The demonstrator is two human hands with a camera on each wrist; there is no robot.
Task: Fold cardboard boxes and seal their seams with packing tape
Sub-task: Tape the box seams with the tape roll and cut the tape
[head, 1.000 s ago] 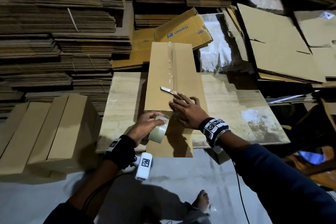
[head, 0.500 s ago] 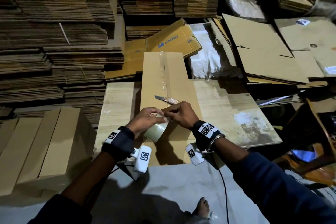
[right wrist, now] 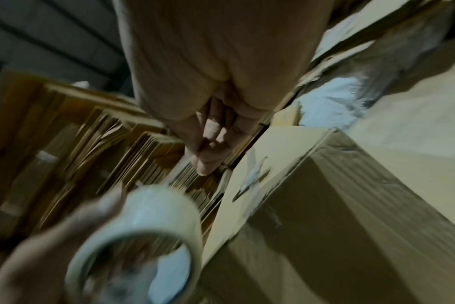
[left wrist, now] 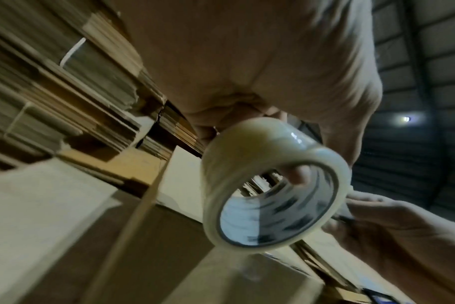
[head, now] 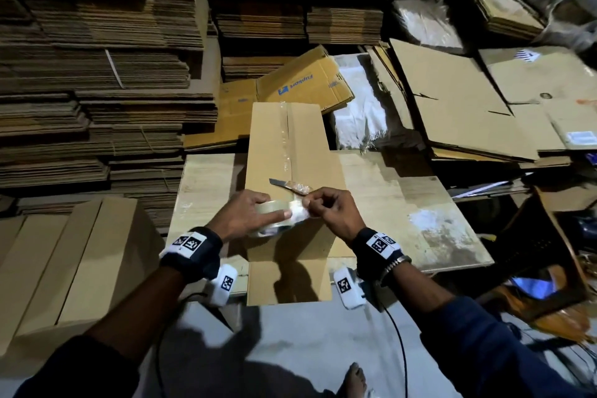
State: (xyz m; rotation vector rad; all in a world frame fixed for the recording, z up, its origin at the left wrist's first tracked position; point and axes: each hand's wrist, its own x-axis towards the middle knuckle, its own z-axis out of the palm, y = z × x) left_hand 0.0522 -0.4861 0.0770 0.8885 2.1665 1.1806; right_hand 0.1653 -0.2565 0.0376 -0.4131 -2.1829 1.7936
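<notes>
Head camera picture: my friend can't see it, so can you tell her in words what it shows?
Two hands work over a long cardboard box on a wooden board: the left hand holds a roll of clear tape while the right hand pinches its loose end. A small knife lies on the box, and stacks of flattened cardboard fill the background.

glossy clear tape roll [head: 274, 220], matt cardboard box [head: 307, 145]

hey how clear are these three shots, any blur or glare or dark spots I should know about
Head view: mostly sharp but dim, with bowed wide-angle edges; the hands throw hard shadows on the box and floor. Left wrist view: background stacks streaked by motion, tape roll fairly clear with a small glare spot, lamp flare at right. Right wrist view: blurriest, the tape roll and left hand smeared, the box corner dark.
</notes>
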